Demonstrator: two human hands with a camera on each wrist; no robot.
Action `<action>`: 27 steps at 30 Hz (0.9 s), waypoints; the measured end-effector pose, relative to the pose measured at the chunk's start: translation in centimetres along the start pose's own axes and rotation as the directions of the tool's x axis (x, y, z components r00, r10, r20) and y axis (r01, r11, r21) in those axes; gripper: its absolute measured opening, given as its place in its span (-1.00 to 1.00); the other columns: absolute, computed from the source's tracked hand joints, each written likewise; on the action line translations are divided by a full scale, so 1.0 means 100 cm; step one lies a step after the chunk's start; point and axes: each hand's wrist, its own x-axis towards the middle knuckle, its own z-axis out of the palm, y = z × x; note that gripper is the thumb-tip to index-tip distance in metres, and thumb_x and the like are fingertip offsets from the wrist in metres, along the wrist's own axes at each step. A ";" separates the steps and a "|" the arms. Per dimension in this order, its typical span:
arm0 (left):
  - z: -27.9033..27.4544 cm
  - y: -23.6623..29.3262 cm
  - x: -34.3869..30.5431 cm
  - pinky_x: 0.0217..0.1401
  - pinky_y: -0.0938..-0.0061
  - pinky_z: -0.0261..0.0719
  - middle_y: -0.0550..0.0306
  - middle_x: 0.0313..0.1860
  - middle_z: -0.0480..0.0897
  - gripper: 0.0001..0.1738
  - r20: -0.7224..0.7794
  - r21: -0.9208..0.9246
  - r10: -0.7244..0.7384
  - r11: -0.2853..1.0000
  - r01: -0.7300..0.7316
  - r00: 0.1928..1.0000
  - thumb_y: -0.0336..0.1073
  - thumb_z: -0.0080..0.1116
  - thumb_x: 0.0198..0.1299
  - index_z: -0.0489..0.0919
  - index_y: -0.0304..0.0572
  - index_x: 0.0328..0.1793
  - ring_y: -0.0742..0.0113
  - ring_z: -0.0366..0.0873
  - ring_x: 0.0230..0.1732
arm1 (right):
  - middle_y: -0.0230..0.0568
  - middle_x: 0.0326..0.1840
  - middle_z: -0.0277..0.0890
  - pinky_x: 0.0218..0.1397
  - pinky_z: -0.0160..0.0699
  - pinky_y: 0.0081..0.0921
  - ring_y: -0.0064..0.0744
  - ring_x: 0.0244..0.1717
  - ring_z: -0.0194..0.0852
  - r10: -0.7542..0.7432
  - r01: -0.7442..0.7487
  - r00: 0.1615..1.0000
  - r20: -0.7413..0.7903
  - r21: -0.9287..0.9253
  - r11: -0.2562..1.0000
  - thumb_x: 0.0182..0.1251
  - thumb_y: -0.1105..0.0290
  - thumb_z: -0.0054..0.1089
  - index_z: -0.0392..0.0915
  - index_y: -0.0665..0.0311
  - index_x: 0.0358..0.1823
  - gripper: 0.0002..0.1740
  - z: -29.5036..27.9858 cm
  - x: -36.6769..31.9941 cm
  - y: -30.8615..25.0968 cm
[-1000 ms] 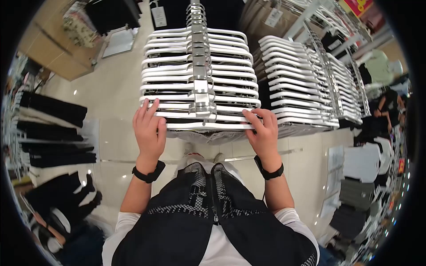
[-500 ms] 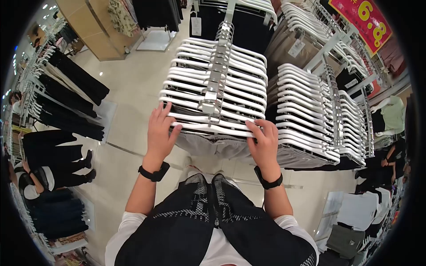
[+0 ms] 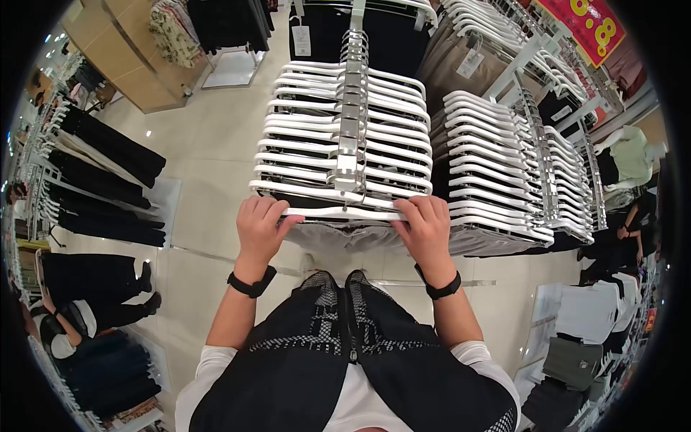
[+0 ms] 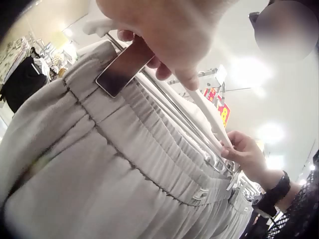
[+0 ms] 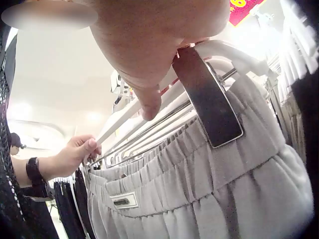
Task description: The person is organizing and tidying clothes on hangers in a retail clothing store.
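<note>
Both of my hands are at the front white hanger [image 3: 338, 213] of a tightly packed row. My left hand [image 3: 260, 230] grips its left end, fingers curled over the top and thumb at the near side. At the other end, my right hand [image 3: 426, 229] holds the bar in the same way. Below it hang light grey trousers [image 4: 99, 154] with a gathered elastic waistband and a small label [image 5: 123, 200]. Dark rectangular clips [image 5: 212, 104] sit at the waistband in both wrist views. Behind, more white hangers [image 3: 302, 122] line a metal rail [image 3: 353, 108].
A second row of white hangers [image 3: 489, 169] stands close on the right. Black trousers [image 3: 119, 147] hang on a rack to the left, with a person in dark trousers [image 3: 93, 288] near it. A red price sign [image 3: 586, 25] is at the upper right.
My fingers, earlier stretched over the front hangers, now curl round the front one. Both hands have drawn in slightly toward my body. The head view has shifted and tilted.
</note>
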 end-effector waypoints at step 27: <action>-0.020 0.024 0.015 -0.53 0.29 0.43 0.25 -0.66 0.46 -0.58 0.182 0.125 -0.001 0.992 -0.022 0.983 0.03 0.48 0.16 0.63 0.00 -0.60 0.22 0.53 -0.59 | -0.27 -0.14 0.65 0.11 0.46 -0.27 -0.18 -0.05 0.57 0.194 -0.214 0.975 0.111 0.205 0.955 0.25 0.33 0.49 0.71 0.19 0.00 -0.69 -0.017 0.014 -0.015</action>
